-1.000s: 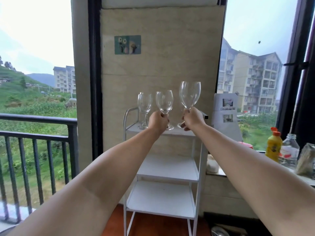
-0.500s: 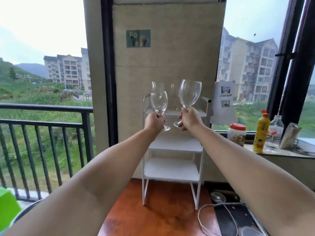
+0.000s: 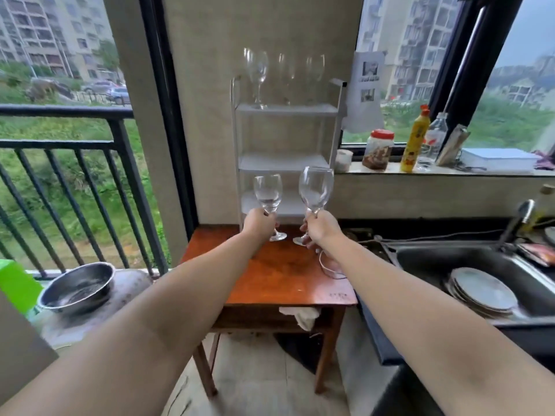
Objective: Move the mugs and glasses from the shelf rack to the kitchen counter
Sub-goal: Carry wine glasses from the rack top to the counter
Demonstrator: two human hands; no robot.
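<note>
My left hand (image 3: 259, 223) grips the stem of a small clear wine glass (image 3: 268, 193). My right hand (image 3: 320, 226) holds a taller clear wine glass (image 3: 316, 187) by its stem. Both glasses are upright, held in front of the white three-tier shelf rack (image 3: 285, 111), above a brown wooden table (image 3: 279, 277). On the rack's top shelf one wine glass (image 3: 257, 70) stands at the left; two fainter glasses (image 3: 313, 70) stand to its right, blurred. The dark kitchen counter (image 3: 378, 340) runs along the right.
A sink (image 3: 420, 265) with stacked plates (image 3: 482, 291) and a faucet (image 3: 518, 217) lies to the right. The window ledge holds a jar (image 3: 377, 149), a yellow bottle (image 3: 416, 139) and a clear bottle (image 3: 432, 139). A metal pan (image 3: 78, 288) sits lower left by the black railing (image 3: 60, 145).
Both hands lifted their glasses off the rack's top shelf and drew them down and back. The view pulled away and tilted down, revealing the table, sink and pan.
</note>
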